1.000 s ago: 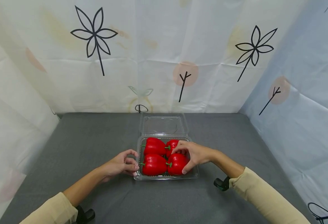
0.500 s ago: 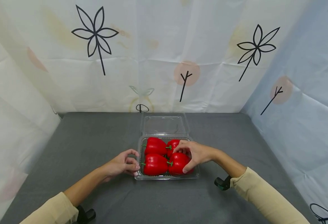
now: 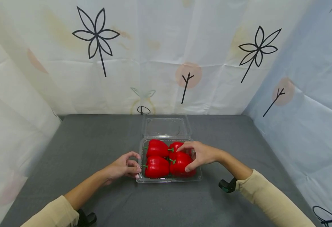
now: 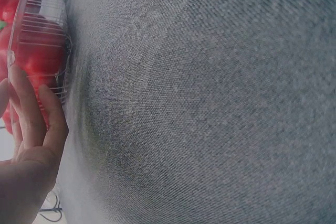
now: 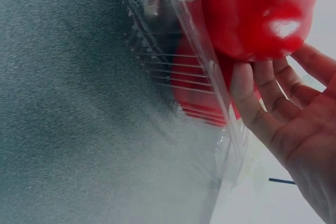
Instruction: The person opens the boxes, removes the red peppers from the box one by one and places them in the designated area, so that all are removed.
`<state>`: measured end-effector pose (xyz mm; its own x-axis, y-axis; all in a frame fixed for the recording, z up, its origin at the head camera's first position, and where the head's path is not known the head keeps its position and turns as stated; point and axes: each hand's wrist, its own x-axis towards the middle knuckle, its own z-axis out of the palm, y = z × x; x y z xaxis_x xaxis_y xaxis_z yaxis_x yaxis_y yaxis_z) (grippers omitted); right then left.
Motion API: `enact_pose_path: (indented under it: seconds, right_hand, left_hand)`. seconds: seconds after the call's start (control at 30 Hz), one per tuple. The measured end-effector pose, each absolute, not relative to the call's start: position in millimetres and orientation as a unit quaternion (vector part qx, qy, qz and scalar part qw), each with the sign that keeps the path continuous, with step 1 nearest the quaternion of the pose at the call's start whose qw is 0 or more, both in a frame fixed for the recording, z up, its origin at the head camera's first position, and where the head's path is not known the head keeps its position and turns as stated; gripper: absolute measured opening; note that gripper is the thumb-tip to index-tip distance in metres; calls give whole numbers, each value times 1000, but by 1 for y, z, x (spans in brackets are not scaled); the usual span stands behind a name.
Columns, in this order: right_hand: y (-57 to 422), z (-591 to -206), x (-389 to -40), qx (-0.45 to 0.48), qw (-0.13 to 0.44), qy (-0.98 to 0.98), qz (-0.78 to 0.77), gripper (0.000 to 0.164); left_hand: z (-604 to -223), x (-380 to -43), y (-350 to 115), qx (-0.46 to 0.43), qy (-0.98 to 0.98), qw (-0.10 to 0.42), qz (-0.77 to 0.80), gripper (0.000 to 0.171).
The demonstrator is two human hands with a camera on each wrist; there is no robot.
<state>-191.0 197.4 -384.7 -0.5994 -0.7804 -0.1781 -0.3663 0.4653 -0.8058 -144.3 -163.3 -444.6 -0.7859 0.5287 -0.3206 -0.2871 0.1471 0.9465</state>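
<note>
In the head view, we see a clear tray (image 3: 168,180) on the grey tabletop (image 3: 166,206), its lid (image 3: 166,126) thrown back on the far side. Our left hand (image 3: 124,165) holds the tray's left rim between thumb and bent fingers. Our right hand (image 3: 199,154) grips the near right pepper (image 3: 180,165), thumb on the near side and fingers on the far side. Left of it lies the near left pepper (image 3: 156,167); behind them sit the far left pepper (image 3: 157,148) and the far right pepper (image 3: 175,145), the latter partly hidden by our fingers. All four are red, with green stems toward the left. A pale patterned sheet (image 3: 154,47) stands behind the tabletop.

In the left wrist view, we see our fingertips against the tray's rim, with red showing through the ribbed wall; the thumb is mostly cut off.

In the right wrist view, our fingers reach under the gripped pepper, which stands above the tray's rim. It seems to be clear of the tray floor, though the angle makes that hard to judge.
</note>
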Motion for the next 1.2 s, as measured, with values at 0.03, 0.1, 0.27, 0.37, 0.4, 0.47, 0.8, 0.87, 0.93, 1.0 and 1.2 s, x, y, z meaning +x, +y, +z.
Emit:
enact_pose_path:
  seconds: [0.03,0.1,0.27,0.37,0.4,0.47,0.8,0.87,0.93,1.0,1.2]
  right_hand:
    - [198,-385,-191,-352,271,811,-381,60]
    - [200,-386,-191,-350,262,812,-387,61]
    - [207,-385,-192,-341,232,821,-394,62]
    - [212,-379,-191,-335,212,821,-411,60]
    - [213,-378,-192,-331,204,820,-419,59]
    - [217,-377,-194,-326,186,819,-434,58]
    - [241,-382,-208,-238,55,840,-484,54]
    - [245,-382,-209,-214,28,848,-484,54]
    - [249,-384,-211,-192,1,858,-477,55]
    - [252,-385,-212,-171,-31,869,-464,56]
    - [265,-391,-219,-114,-109,896,-416,59]
  left_hand:
    - [-445,-144,-163,88,689,315,647,49]
    - [-445,-144,-163,87,689,315,647,49]
    - [-444,-144,-163,88,690,315,645,49]
    - [-444,-144,-163,86,691,314,645,49]
    - [-444,-144,-162,86,691,314,645,49]
    - [-444,-143,-162,85,691,313,645,48]
    - [-443,-142,-160,89,689,308,650,47]
    - [-444,-142,-160,88,689,309,650,46]
    - [-445,-142,-160,87,688,309,650,46]
    - [-445,-142,-160,88,688,309,650,45]
    - [-446,-143,-160,88,686,309,653,45]
